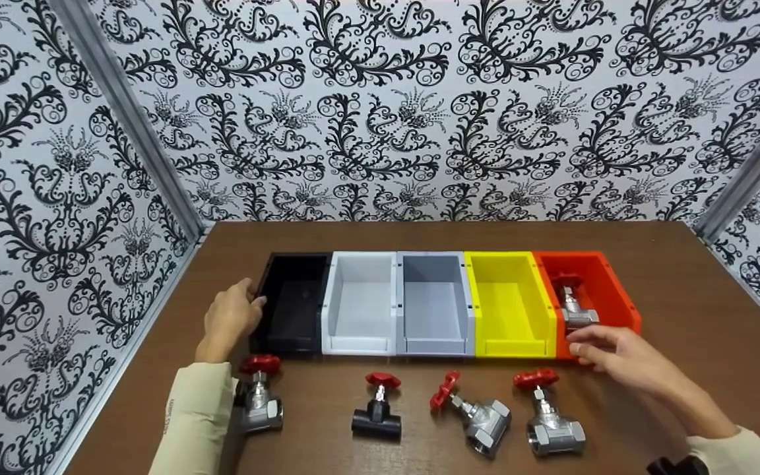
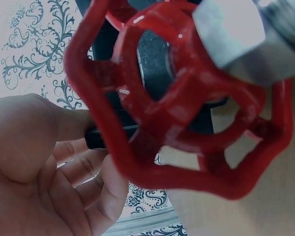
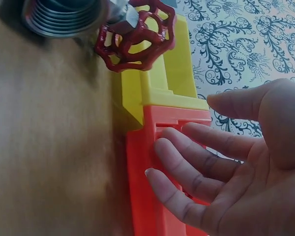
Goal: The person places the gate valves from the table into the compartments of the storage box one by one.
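Right hand (image 1: 624, 356): fingers slightly bent, thumb apart, nothing held, at the front of the red bin (image 1: 617, 287). Left hand (image 1: 229, 316): fingers loosely bent, nothing seen held, at the outer side of the black bin (image 1: 294, 316); contact cannot be confirmed. One valve (image 1: 576, 310) sits inside the red bin. A black valve (image 1: 377, 422) and three metal valves (image 1: 485, 422) lie on the bench (image 1: 327, 402), before the bins.

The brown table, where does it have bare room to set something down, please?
Free: the strip between the bins and back wall, and the patch right of the red bin. Crowded: the front right, where two silver valves sit close together.
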A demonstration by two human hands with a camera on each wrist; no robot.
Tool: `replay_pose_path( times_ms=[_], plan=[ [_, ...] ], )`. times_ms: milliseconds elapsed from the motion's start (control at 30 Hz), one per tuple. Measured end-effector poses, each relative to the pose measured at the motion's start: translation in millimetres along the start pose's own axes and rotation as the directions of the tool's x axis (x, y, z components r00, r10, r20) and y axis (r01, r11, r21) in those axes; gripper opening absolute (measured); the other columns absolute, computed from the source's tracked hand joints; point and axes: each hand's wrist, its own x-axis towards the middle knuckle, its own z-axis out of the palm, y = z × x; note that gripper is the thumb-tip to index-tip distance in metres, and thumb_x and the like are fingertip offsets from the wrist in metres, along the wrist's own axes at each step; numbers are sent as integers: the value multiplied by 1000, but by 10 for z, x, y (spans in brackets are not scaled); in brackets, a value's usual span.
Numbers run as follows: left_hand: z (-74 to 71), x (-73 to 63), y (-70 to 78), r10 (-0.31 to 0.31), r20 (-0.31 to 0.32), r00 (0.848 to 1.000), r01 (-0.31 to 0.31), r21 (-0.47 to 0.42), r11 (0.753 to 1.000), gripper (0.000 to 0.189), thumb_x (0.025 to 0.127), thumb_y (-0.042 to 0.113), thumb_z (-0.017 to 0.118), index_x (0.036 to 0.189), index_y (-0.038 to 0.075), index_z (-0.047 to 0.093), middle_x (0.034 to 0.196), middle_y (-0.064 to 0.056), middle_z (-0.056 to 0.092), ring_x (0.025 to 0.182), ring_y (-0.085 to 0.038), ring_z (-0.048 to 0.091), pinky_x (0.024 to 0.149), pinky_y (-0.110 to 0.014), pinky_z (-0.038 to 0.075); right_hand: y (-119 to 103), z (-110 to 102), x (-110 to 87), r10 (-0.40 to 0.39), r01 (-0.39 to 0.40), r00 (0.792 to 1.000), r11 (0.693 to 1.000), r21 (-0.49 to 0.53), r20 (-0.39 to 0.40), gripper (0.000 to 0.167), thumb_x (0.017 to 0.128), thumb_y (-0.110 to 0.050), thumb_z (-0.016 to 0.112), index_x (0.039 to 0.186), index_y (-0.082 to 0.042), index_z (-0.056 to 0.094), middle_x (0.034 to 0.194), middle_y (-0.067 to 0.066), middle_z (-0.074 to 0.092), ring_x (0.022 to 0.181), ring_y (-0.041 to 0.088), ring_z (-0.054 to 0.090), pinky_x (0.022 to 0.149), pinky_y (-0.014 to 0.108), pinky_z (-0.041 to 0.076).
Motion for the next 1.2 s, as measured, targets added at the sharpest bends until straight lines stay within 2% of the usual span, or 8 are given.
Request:
replay_pose_path(
  times_ms=[233,433,633,900,1200],
  plan=[
    [11,3,-8,2,-3,1000,-2,3,1000,34,98,24,58,124,2,58,121,-21,66,110,-46,61,86,-60,47,28,34,-42,11,-12,1000,999,39,12,38,98,-26,63,123,3,63,99,14,66,87,25,64,72,31,56],
    [8,1,-14,7,-10,1000,-7,7,1000,33,97,23,58,123,3,58,120,-24,65,110,-47,60,85,-60,46,50,39,-90,-8,7,1000,998,63,21,39,98,-26,62,123,5,62,96,14,65,85,25,65,71,32,57],
    [5,-9,-10,9,-7,1000,-9,2,1000,31,97,23,58,121,3,59,119,-23,66,108,-47,61,84,-61,47,70,48,-134,-14,10,999,996,91,50,38,98,-23,63,122,7,61,99,17,67,84,26,66,70,34,57],
    [-2,-13,-2,21,-19,1000,-21,11,1000,27,97,23,59,115,3,59,112,-21,68,105,-47,62,81,-61,47,147,84,-173,-63,45,994,981,190,93,35,100,-16,59,120,12,59,101,18,67,84,21,68,71,34,58],
    [-12,-24,23,8,-16,1000,-7,11,1000,24,97,24,59,111,4,59,111,-21,68,106,-46,62,82,-60,47,244,136,-165,-49,4,986,963,269,161,36,102,-17,55,121,14,57,106,18,67,87,21,67,74,33,57]
  ],
)
